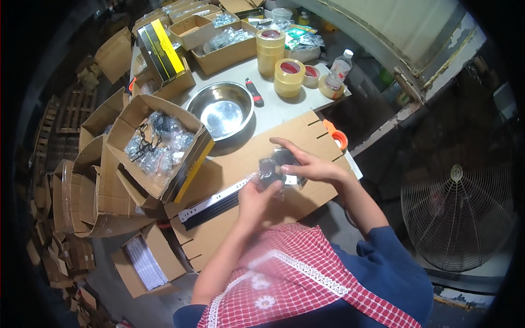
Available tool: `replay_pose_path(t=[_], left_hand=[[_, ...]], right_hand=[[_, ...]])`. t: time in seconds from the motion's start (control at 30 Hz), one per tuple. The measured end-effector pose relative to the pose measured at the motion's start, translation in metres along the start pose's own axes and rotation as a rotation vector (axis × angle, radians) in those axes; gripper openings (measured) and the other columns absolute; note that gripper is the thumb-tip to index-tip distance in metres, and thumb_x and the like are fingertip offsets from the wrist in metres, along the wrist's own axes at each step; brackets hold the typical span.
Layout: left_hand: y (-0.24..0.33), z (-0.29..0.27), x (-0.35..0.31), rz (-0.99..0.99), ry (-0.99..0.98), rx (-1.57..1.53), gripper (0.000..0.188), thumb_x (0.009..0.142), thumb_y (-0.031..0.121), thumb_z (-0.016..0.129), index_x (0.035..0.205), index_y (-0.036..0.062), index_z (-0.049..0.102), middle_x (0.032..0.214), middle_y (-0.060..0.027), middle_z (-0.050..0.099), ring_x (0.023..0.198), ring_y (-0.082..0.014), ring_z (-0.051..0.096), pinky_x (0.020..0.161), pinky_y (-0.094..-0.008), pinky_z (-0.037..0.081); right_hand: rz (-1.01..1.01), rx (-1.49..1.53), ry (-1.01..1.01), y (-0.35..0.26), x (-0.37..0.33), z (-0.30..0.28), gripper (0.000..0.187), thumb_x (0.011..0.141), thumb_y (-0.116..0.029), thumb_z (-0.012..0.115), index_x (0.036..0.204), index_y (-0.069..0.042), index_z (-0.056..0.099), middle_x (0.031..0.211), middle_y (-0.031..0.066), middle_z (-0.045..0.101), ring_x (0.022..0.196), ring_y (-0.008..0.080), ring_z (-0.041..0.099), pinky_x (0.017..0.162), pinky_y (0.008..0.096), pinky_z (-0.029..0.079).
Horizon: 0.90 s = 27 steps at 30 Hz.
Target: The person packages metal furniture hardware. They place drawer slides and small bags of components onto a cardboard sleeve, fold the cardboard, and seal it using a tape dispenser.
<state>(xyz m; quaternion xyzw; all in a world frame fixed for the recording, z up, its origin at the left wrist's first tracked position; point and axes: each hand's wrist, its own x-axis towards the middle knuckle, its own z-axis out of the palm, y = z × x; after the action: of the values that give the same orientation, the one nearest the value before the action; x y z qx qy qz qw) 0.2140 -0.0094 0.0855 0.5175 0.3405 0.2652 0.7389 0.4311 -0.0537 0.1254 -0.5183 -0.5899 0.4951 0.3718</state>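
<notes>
My left hand (256,198) and my right hand (309,164) both grip a clear plastic bag with small black parts (274,166) over a flat sheet of cardboard (240,164) on the table. The right hand holds the bag's top and far side, the left hand pinches its near corner. A long black and silver metal rail (210,204) lies on the cardboard just left of my left hand. An open cardboard box (158,145) full of similar bagged black parts stands to the left.
A steel bowl (223,109) sits behind the cardboard. Rolls of tape (289,76), a black and red cutter (254,91), a plastic bottle (339,69) and more boxes (224,46) crowd the back. An orange tape dispenser (336,135) lies at right. A floor fan (456,216) stands at right; folded cartons (71,208) pile at left.
</notes>
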Motion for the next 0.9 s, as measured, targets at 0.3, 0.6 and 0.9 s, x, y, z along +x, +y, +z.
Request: replay_pose_path(t=[0.3,0.6,0.9], left_hand=[[-0.047,-0.008,0.035,-0.322,-0.022,0.146,0.023,0.106,0.014,0.051,0.117,-0.0043,0.057,0.097,-0.0164,0.072,0.076,-0.0231,0.074,0.062,-0.0318,0.063],[-0.048,-0.010,0.035,0.057,0.103,0.945,0.046,0.093,0.030,0.071,0.118,-0.0047,0.055,0.081,-0.0211,0.072,0.074,-0.0381,0.073,0.064,-0.0462,0.058],[-0.066,-0.013,0.046,0.463,0.006,1.247,0.109,0.067,0.050,0.087,0.144,-0.0084,0.037,0.138,-0.0286,0.046,0.130,-0.0418,0.044,0.111,-0.0539,0.032]], right_hand=[[0.377,-0.531,-0.134,0.033,0.040,-0.013,0.070,0.088,-0.031,0.070,0.147,-0.006,0.042,0.129,0.0274,0.060,0.123,0.0422,0.054,0.105,0.0476,0.044],[0.193,-0.759,0.104,0.089,0.041,-0.022,0.047,0.098,-0.050,0.058,0.126,-0.014,0.070,0.124,0.0161,0.065,0.124,0.0371,0.049,0.114,0.0469,0.024],[-0.190,-0.520,0.023,0.109,0.026,-0.015,0.073,0.080,-0.032,0.068,0.148,-0.011,0.050,0.148,0.0169,0.050,0.140,0.0373,0.040,0.120,0.0570,0.020]])
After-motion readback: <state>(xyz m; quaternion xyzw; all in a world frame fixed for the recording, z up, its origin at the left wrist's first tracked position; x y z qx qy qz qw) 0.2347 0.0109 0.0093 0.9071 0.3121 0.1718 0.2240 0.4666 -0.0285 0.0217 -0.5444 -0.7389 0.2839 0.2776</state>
